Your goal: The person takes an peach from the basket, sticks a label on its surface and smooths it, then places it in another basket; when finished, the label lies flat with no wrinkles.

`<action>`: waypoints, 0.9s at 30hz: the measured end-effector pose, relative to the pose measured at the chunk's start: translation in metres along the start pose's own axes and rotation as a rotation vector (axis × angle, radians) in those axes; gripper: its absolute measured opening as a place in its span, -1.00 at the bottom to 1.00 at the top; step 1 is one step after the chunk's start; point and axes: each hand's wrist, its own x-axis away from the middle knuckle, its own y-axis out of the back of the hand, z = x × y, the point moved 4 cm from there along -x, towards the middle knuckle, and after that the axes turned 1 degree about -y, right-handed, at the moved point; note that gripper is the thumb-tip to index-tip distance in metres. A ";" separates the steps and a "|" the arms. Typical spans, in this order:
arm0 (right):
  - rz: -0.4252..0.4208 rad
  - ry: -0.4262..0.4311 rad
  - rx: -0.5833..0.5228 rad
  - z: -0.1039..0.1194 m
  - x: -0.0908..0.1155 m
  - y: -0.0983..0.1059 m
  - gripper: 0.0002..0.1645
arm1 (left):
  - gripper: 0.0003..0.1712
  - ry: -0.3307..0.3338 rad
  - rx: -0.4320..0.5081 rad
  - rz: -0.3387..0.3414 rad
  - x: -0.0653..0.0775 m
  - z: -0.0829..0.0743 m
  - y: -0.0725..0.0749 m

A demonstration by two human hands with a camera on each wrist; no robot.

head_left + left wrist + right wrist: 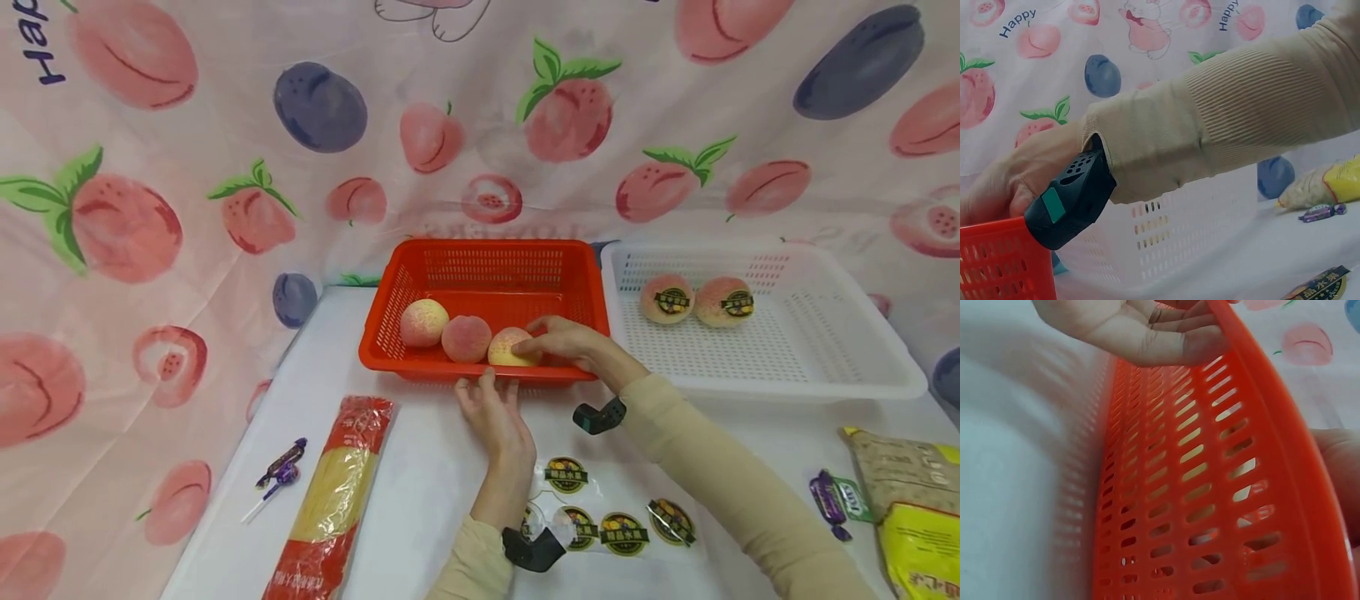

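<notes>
In the head view, my right hand [566, 342] reaches into the red basket [480, 371] and grips a yellowish-pink peach [506, 346], fingers over its right side. Two more peaches sit left of it, a pink one [467, 339] and a yellow-red one [424, 322]. My left hand [498, 421] holds the basket's front rim from outside. The right wrist view shows this left hand [1147, 331] up at the rim, beside the slotted red wall [1172, 487]. In the left wrist view, the right hand [1029, 169] dips behind the basket's rim.
Right of the red basket stands a white basket [765, 383] with two peaches [666, 299] bearing black labels. A clear sheet of round stickers [624, 533] lies in front. Noodles [333, 496] and candies [283, 467] lie left; snack bags [918, 533] lie right.
</notes>
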 end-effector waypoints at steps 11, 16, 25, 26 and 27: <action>-0.051 0.033 -0.057 -0.001 -0.002 0.004 -0.12 | -0.63 0.003 -0.006 0.006 0.001 0.000 -0.001; -0.052 0.075 -0.114 0.001 0.000 0.005 -0.10 | -0.64 0.004 -0.011 -0.002 0.002 0.000 0.000; -0.132 0.203 -0.241 0.003 0.012 0.011 -0.16 | -0.66 -0.008 -0.015 0.002 0.002 -0.002 -0.001; -0.150 0.214 -0.245 0.003 0.015 0.012 -0.17 | -0.65 -0.009 -0.016 0.005 0.002 -0.002 -0.001; -0.162 0.228 -0.253 0.003 0.018 0.013 -0.17 | -0.65 -0.009 -0.015 0.007 0.001 -0.003 -0.001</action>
